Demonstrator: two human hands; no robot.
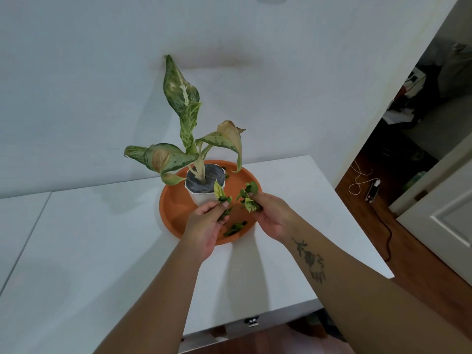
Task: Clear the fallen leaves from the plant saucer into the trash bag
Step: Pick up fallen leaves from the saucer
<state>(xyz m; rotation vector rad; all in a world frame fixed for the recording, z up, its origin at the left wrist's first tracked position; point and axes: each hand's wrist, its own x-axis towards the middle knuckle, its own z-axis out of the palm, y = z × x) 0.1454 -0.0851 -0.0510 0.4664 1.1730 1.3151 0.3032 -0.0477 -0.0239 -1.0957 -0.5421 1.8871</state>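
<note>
An orange round saucer [173,208] sits on a white table and holds a white pot [201,198] with a tall variegated plant [187,118]. My left hand [204,226] hovers over the saucer's near side, pinching a few small green and yellow leaves [221,196]. My right hand [270,213] is just beside it, closed on another bunch of leaves [247,198]. More fallen leaves [235,228] lie on the saucer's front between my hands, and a few behind the pot [226,175]. No trash bag is in view.
The white table [102,251] runs to the left and meets a white wall behind. Its right edge drops to a wooden floor [413,251] with a black cable, a white cord and a small device. A white door [449,221] stands at the right.
</note>
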